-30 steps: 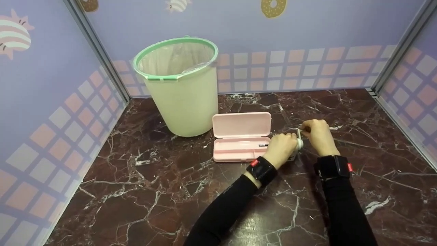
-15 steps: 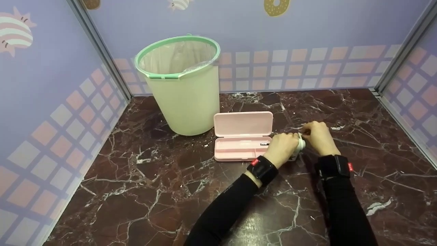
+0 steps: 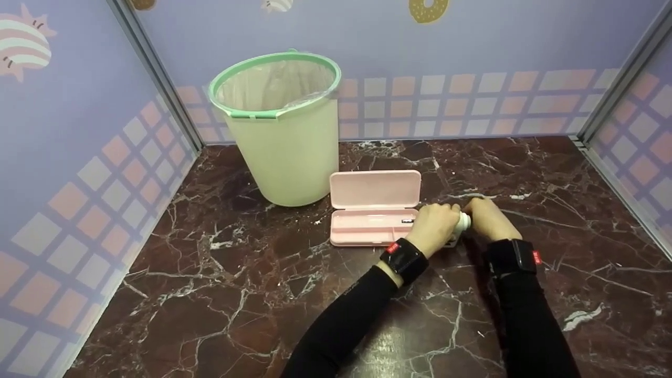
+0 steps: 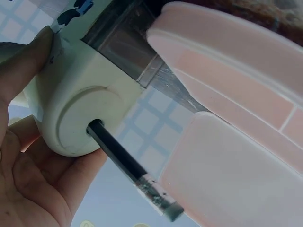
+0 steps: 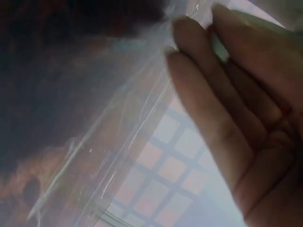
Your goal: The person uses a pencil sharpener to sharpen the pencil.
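One pencil [image 4: 118,151] sits lodged in the sharpener [image 4: 83,87], just beside the open pink case [image 3: 362,243]; the left hand [image 3: 433,224] wraps its body, likely bracing it against twist; the right hand [image 3: 491,219] seems to pinch the crank knob [image 5: 220,49], mostly hidden.

Enclosure consists of three visible panels: back wall [image 3: 362,42], left wall [image 3: 84,100] and right wall [image 3: 648,118], all finished in lavender print. Each carries a checked band [image 3: 485,105] of pink and pale squares along its lower part. Decoration noted: a striped candy motif [image 3: 23,44] on the left panel and a doughnut motif [image 3: 419,16] at the back, cut by the upper edge of the head view. A grey metal left post [image 3: 158,76] and matching right post [image 3: 623,71] cover the corners. Base is a dark reddish-brown marble-patterned surface [image 3: 210,304] with white veining; a light reflection [image 3: 386,349] shows near the front.
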`<action>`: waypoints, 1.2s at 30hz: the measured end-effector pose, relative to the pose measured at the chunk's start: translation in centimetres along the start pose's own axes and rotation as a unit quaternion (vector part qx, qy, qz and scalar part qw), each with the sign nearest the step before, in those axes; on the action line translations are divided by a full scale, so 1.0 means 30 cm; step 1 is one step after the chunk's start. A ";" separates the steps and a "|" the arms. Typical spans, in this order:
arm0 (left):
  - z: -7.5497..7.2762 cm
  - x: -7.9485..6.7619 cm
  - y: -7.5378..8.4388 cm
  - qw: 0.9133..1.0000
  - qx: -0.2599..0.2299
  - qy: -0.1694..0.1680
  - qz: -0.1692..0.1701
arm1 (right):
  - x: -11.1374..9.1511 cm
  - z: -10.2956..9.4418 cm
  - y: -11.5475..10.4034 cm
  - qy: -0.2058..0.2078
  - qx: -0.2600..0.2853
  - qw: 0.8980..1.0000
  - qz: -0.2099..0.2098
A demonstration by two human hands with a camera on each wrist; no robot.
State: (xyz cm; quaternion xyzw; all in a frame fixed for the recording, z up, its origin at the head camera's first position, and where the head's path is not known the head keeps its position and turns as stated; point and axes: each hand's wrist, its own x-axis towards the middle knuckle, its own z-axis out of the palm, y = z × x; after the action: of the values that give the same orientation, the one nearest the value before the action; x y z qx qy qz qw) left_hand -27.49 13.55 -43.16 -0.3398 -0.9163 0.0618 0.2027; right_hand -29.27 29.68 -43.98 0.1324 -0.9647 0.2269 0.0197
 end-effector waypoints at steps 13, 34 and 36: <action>0.008 -0.002 0.009 1.000 -0.007 0.005 -0.020 | -0.045 -0.039 -0.013 -0.159 0.054 0.984 0.055; 0.003 0.030 0.045 0.998 0.001 -0.010 -0.067 | -0.088 -0.123 -0.048 -0.193 0.060 0.979 0.042; 0.003 0.031 0.048 0.997 0.004 -0.003 -0.073 | -0.089 -0.130 -0.050 -0.195 0.063 0.978 0.038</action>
State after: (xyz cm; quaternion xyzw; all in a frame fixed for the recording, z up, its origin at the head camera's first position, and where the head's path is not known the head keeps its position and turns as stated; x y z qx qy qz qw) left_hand -27.30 15.24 -43.30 -0.2713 -0.9390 0.0513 0.2050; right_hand -26.37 30.79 -40.10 0.1383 -0.9379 0.2579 -0.1861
